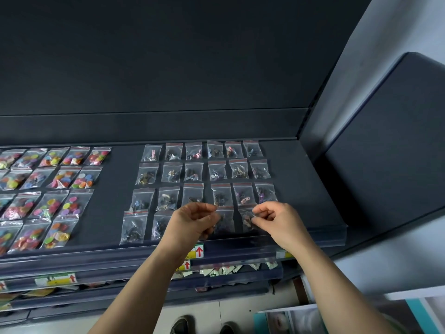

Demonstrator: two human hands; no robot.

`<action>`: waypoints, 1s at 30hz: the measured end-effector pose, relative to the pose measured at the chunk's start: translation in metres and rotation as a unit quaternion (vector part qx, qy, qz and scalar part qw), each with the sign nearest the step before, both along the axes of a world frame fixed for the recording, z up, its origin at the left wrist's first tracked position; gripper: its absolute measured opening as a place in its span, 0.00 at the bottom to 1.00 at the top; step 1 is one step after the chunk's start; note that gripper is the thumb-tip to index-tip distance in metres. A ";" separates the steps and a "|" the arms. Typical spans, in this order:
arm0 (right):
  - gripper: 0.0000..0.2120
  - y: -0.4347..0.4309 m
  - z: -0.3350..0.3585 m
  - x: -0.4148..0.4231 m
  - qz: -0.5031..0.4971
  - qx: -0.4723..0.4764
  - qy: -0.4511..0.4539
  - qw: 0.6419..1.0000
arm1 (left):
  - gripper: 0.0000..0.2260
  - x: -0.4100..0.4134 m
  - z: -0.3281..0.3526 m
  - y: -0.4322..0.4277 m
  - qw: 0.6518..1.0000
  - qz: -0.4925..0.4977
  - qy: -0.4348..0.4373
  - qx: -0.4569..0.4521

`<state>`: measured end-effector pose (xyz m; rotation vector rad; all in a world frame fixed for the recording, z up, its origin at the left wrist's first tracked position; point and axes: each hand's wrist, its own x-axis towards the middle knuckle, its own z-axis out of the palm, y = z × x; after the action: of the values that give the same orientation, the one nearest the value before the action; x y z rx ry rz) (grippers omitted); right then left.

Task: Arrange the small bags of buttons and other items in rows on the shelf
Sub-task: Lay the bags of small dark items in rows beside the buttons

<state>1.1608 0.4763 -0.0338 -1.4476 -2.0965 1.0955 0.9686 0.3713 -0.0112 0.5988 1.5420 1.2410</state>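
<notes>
Left hand (192, 222) fingers (207, 208) pinch front bag (226, 224), right hand (277, 220) fingers (262, 209) pinch next bag (246, 219) — light, floppy, slick; I'd grip sealed top edge.

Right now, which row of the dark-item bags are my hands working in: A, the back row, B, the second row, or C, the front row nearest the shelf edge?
C: the left hand and right hand pinch clear bags in the front row by the shelf edge.

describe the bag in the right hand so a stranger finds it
On the dark shelf, find the right-side block of bags with dark contents. In its front row, the bag is rightmost, pinched by the right hand; the left hand pinches its neighbour.
</notes>
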 end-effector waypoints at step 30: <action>0.22 0.004 0.002 0.008 0.071 0.007 -0.053 0.996 | 0.05 0.006 0.009 0.007 0.999 -0.021 0.032 0.023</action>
<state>1.1688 0.4799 -0.0316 -1.3972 -2.3075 1.0749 0.9741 0.3783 -0.0019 0.7032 1.5499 1.2394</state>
